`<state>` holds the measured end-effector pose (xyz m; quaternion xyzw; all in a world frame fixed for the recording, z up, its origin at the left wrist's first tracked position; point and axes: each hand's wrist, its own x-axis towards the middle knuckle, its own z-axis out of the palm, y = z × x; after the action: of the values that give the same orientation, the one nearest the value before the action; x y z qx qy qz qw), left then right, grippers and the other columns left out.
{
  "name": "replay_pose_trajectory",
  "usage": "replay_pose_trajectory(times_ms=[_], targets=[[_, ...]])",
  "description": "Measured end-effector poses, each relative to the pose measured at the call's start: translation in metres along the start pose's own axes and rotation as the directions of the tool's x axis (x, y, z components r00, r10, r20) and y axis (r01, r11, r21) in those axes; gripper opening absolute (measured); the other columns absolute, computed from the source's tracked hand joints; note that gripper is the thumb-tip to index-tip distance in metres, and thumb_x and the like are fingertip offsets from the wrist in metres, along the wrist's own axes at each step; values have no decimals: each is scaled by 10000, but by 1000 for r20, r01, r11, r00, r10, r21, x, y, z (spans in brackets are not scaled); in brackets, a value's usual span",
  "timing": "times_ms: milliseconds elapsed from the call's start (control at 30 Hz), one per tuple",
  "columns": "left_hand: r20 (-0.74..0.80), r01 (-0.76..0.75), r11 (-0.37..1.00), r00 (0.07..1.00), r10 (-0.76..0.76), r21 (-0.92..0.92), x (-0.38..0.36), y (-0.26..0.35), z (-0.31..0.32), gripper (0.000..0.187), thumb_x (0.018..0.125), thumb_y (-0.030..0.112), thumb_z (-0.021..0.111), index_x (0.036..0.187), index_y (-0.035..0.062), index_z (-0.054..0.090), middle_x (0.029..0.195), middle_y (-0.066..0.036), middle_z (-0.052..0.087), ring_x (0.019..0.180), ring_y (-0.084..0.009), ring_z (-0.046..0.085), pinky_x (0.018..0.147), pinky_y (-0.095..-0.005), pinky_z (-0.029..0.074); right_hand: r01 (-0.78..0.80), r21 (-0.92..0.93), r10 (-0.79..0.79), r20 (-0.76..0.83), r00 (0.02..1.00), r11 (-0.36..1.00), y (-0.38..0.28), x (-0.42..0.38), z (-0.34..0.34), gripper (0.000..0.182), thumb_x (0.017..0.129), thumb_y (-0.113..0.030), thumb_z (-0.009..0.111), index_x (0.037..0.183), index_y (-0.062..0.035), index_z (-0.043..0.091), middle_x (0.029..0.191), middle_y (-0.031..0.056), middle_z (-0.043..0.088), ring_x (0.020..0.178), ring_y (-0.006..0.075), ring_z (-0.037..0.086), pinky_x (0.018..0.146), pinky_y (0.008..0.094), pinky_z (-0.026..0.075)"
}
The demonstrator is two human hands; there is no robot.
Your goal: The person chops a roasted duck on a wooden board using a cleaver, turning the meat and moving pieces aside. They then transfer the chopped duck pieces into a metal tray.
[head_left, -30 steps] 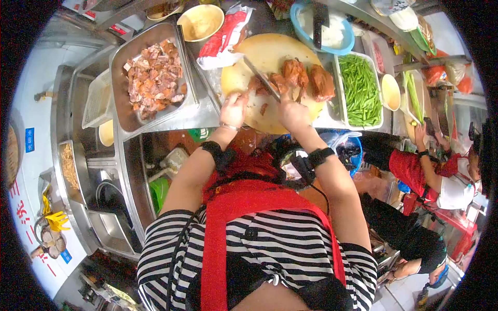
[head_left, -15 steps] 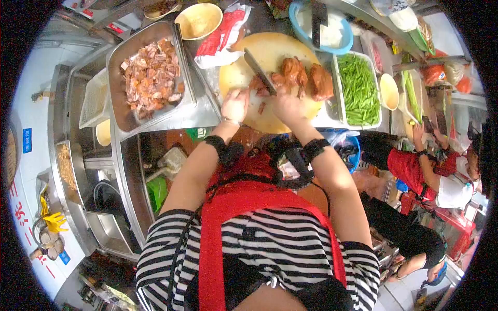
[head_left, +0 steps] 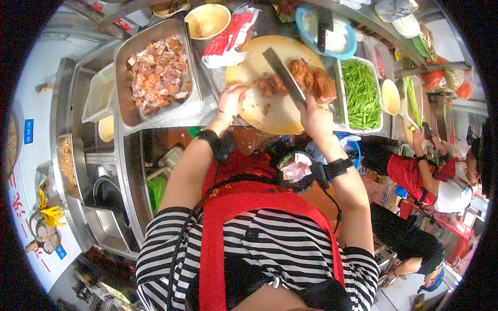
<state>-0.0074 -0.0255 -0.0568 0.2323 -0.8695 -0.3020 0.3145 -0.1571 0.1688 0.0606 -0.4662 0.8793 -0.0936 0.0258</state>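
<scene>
My right hand [head_left: 315, 120] is closed round the handle of a cleaver [head_left: 284, 75], its blade tilted over the round cutting board [head_left: 254, 111]. Cut reddish-brown meat [head_left: 270, 86] lies left of the blade, and larger meat pieces [head_left: 322, 85] lie to its right. My left hand [head_left: 232, 100] rests at the board's left edge, its fingers bent toward the meat; whether they hold anything is too small to tell. A metal tray [head_left: 124, 111] of chopped meat [head_left: 158, 72] stands to the left.
A white tray of green vegetables [head_left: 361, 93] stands right of the board. Behind are a blue bowl [head_left: 346, 52], a red-and-white bag [head_left: 228, 41] and a yellow bowl [head_left: 207, 22]. Two people [head_left: 433, 181] [head_left: 410, 241] are at the right.
My right hand has moved right with the cleaver, whose blade now sits farther right over the meat. My left hand has stayed near the board's left edge.
</scene>
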Motion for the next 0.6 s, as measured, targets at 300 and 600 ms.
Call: replay_pose_trajectory(times_ms=[300, 600], targets=[[54, -131, 988, 990, 127, 83, 2, -12, 9, 218, 698, 64, 535, 894, 96, 624, 924, -87, 607, 852, -268, 565, 775, -356, 451, 123, 2, -123, 38, 992, 992, 6, 11, 12, 286, 809, -306, 514, 941, -54, 487, 546, 175, 553, 493, 353, 557, 445, 426, 451], [54, -130, 978, 991, 122, 165, -4, 6, 8, 154, 748, 105, 559, 875, 95, 647, 898, -57, 624, 812, -233, 589, 729, -335, 472, 171, -156, -150, 138, 979, 973, -1, 10, 59, 326, 817, -338, 486, 875, -17, 497, 537, 139, 563, 474, 275, 581, 436, 372, 464]])
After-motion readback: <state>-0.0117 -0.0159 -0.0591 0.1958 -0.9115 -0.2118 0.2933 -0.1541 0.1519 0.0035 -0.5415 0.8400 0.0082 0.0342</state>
